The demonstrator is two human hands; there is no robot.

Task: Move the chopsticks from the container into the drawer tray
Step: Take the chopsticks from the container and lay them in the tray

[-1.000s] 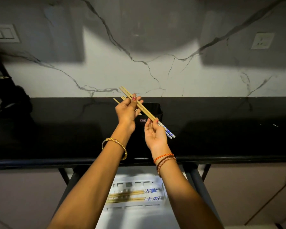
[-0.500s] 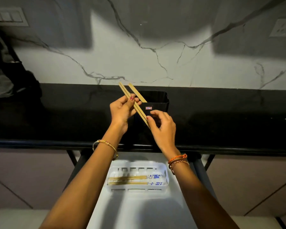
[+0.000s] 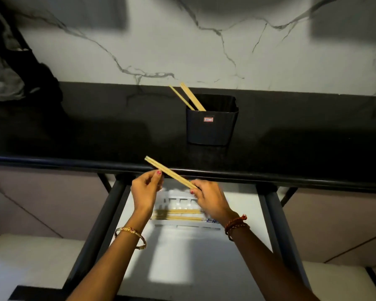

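Bamboo pair [image 3: 169, 172] hangs tilted over the tray [image 3: 183, 223], right hand [image 3: 211, 202] pinching its near end, left hand [image 3: 146, 190] fingers barely steadying the middle, so a loose pinch could drop it outside; more sticks [image 3: 189, 97] remain in the container [image 3: 212, 124].

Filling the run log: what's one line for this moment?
stage: carrying | hands: left and right hold chopstick pair | above: drawer tray | black container: chopsticks remain
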